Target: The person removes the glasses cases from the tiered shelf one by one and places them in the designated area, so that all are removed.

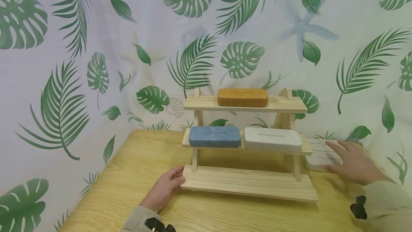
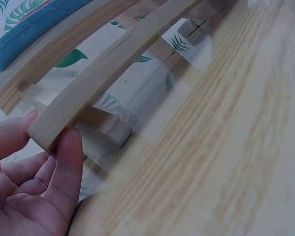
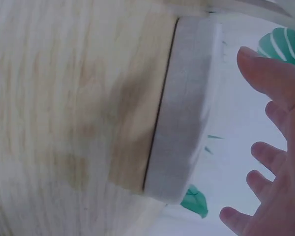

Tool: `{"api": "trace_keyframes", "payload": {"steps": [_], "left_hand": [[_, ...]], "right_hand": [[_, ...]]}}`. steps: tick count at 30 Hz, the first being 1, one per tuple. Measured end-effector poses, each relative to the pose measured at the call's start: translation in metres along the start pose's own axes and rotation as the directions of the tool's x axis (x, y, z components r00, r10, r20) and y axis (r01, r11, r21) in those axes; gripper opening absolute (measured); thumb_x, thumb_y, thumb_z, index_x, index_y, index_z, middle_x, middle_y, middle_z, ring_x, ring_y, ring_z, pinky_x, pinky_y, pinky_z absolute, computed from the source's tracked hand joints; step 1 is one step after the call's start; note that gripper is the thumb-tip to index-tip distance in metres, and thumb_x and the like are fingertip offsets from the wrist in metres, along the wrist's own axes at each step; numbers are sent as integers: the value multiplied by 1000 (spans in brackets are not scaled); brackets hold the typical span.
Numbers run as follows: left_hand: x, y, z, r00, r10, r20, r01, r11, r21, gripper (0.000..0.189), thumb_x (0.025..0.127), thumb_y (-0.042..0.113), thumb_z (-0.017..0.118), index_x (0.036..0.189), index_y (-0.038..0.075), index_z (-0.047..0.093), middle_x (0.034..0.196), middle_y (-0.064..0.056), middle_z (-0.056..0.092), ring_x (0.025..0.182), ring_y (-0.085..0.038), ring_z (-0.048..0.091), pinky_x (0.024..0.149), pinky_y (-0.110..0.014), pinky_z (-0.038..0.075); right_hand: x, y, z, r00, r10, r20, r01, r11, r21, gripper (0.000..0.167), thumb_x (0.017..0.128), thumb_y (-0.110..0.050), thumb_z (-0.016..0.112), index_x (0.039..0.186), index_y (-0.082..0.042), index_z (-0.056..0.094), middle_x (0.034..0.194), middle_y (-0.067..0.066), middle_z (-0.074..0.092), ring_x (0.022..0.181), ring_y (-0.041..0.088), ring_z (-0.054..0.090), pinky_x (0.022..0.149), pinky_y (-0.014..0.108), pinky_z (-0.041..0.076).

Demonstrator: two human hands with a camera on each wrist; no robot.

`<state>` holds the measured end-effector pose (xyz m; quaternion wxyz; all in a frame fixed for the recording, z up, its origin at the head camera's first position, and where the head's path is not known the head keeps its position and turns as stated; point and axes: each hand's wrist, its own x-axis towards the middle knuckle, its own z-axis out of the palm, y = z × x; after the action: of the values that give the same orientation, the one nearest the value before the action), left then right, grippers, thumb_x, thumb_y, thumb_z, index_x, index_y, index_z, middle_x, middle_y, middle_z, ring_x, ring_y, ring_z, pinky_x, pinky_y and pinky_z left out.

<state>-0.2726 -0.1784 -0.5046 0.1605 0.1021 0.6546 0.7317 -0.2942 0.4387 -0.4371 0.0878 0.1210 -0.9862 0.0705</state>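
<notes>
On the wooden table [image 1: 145, 153], just right of the stepped rack [image 1: 248, 178], I've got a white case [image 1: 317, 161] lying close to my right hand [image 1: 357, 164], fingers spread wide, while my left hand [image 1: 164, 187] pinches the bottom shelf's left end, orange case [image 1: 243, 98] up top.

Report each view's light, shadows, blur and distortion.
Head: bright, fairly sharp, lettering on the blue oblong case too soft to read; left wrist: dimmer, the pale wooden board looking bowed; right wrist: hazy, a blurred shadow on the pale wood-grain tabletop beside the white oblong case.
</notes>
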Motion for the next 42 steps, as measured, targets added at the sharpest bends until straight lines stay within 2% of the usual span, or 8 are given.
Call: {"api": "trace_keyframes", "payload": {"steps": [8, 14, 17, 24, 33, 42], "left_hand": [[1, 1, 0, 1000, 11, 1, -11, 1000, -4, 65, 106, 19, 57, 157, -5, 25, 147, -24, 44, 123, -24, 55, 96, -32, 50], [0, -1, -1, 1000, 9, 7, -9, 1000, 6, 66, 106, 20, 57, 157, -6, 25, 147, -23, 45, 124, -25, 55, 96, -33, 51], [1, -2, -2, 1000, 3, 4, -3, 1000, 12, 66, 106, 21, 58, 157, -5, 25, 147, -23, 45, 124, -25, 55, 96, -33, 50], [0, -1, -2, 1000, -1, 1, 1, 1000, 19, 67, 106, 23, 58, 158, -4, 25, 148, -22, 44, 124, -24, 54, 95, -33, 50], [0, -1, -3, 1000, -3, 14, 3, 1000, 20, 67, 106, 23, 57, 158, -4, 25, 149, -22, 42, 124, -24, 53, 95, -33, 50], [0, -1, -1, 1000, -3, 11, 3, 1000, 7, 67, 106, 22, 57, 158, -5, 24, 148, -23, 43, 124, -25, 54, 97, -34, 50]], "right_hand": [[-5, -14, -12, 997, -47, -65, 45, 999, -30, 90, 86, -48, 78, 151, 0, 38, 140, 42, 36, 124, 63, 32, 97, 77, 28], [-10, -26, -18, 981, -121, -151, 116, 992, -39, 98, 81, -46, 83, 157, -9, 34, 141, 36, 39, 123, 60, 36, 96, 75, 31], [-12, -35, -25, 981, -127, -145, 125, 992, -22, 100, 82, -48, 82, 160, -13, 30, 144, 36, 37, 126, 61, 33, 96, 76, 29], [-11, -62, -43, 987, -102, -125, 105, 994, 17, 96, 85, -54, 78, 160, -15, 32, 151, 33, 34, 134, 61, 26, 97, 79, 25], [-8, -89, -51, 974, -142, -174, 148, 989, 21, 96, 83, -55, 78, 160, -21, 32, 155, 27, 33, 143, 55, 20, 92, 81, 27], [-2, -118, -60, 961, -197, -193, 209, 977, 42, 95, 81, -55, 80, 159, -23, 36, 156, 24, 34, 142, 53, 24, 97, 78, 29]]}}
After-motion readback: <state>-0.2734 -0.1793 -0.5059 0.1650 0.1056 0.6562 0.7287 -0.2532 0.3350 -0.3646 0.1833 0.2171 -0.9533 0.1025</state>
